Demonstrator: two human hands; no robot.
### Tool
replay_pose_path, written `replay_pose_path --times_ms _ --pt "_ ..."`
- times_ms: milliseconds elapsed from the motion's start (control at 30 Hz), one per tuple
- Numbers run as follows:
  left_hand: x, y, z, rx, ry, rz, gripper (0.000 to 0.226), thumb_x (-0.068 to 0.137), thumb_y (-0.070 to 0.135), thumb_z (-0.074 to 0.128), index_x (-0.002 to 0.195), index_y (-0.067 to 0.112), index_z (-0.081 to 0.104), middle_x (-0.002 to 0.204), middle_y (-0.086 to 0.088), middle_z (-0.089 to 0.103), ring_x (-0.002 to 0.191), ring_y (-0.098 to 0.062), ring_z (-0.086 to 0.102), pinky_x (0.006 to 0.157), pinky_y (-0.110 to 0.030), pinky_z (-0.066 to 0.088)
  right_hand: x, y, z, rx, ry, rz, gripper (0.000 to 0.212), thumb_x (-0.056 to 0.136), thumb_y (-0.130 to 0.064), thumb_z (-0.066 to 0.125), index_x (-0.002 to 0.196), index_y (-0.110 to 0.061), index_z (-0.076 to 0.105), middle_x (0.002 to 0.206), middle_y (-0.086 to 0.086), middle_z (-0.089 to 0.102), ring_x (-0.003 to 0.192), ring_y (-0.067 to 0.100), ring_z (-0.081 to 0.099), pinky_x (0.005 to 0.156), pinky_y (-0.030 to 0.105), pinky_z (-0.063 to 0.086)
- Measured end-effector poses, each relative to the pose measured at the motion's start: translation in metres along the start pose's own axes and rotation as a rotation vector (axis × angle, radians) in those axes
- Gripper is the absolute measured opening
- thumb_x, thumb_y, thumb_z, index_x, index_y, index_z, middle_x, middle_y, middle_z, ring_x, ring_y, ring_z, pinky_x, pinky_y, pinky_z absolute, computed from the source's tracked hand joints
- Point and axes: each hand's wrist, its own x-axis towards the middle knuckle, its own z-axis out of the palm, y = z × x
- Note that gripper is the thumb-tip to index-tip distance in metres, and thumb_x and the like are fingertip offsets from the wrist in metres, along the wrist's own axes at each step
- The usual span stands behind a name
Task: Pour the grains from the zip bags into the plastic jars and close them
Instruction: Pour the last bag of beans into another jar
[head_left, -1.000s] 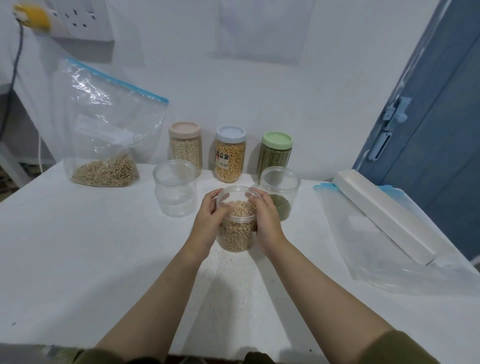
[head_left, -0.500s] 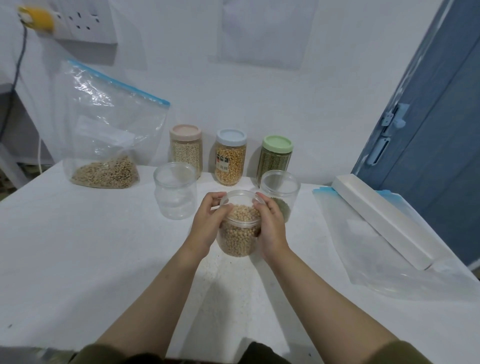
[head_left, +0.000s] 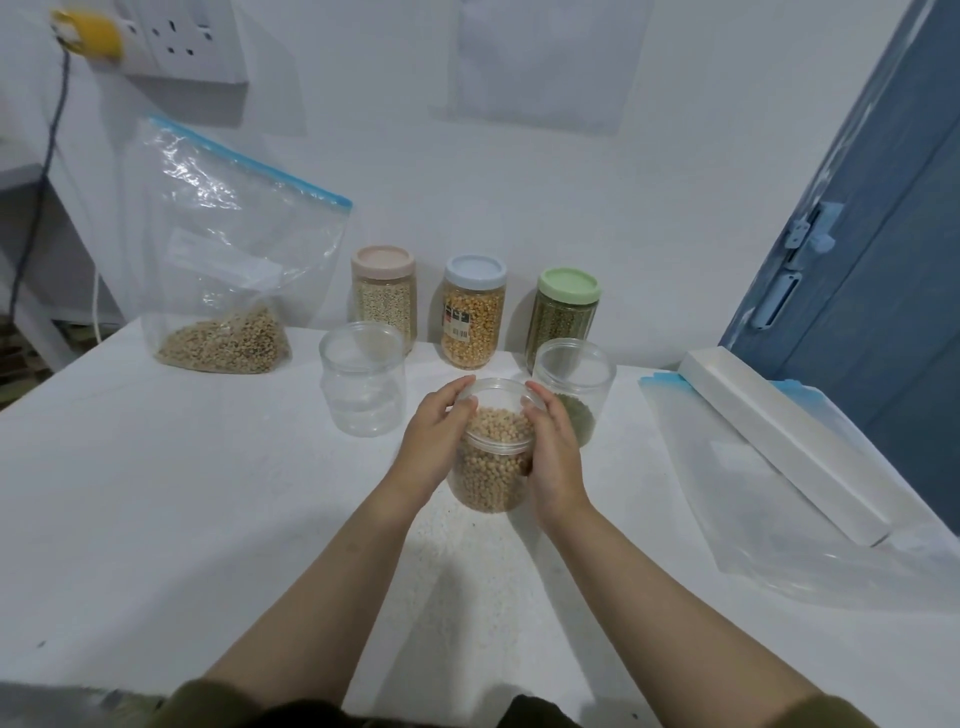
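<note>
Both hands are gripping the open bean jar (head_left: 491, 457) between them on the counter (head_left: 156, 493): left hand (head_left: 434, 439) curling round its left side, right hand (head_left: 553, 457) round its right. A grain bag (head_left: 228, 270) is leaning far left of the left hand.

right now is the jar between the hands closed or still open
Open. The jar of beans shows a bare clear rim with no lid, gripped by the left hand and right hand.
</note>
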Motion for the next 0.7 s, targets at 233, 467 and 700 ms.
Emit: replay_pose_path --times_ms 233,467,700 --pt "-0.015 0.010 0.010 0.169 0.139 0.059 0.047 0.103 0.030 0.045 0.149 0.022 0.039 0.149 0.005 0.044 0.136 -0.013 0.041 0.116 -0.037 0.034 0.003 0.003 0.010 -0.079 0.004 -0.060 0.031 0.103 -0.027 0.047 0.133 -0.027 0.055 0.132 -0.002 0.059 0.123 0.016 0.055 0.107 0.044 0.046" --pt "0.017 0.016 0.005 0.195 0.189 0.032 0.048 0.105 0.020 0.043 0.152 0.015 0.034 0.154 -0.003 0.040 0.140 -0.016 0.037 0.101 -0.017 0.028 0.026 -0.015 0.027 -0.406 -0.080 -0.169 0.041 0.105 -0.022 0.041 0.145 -0.013 0.043 0.137 0.006 0.054 0.123 0.018 0.049 0.106 0.032 0.038" --pt "0.054 0.027 -0.001 0.338 0.188 0.033 0.047 0.105 0.016 0.042 0.150 0.009 0.036 0.153 -0.009 0.041 0.141 -0.023 0.037 0.110 -0.025 0.027 0.058 -0.037 0.050 -0.668 -0.132 -0.152 0.032 0.103 -0.014 0.041 0.132 -0.005 0.052 0.128 0.015 0.060 0.120 0.032 0.055 0.091 0.028 0.038"
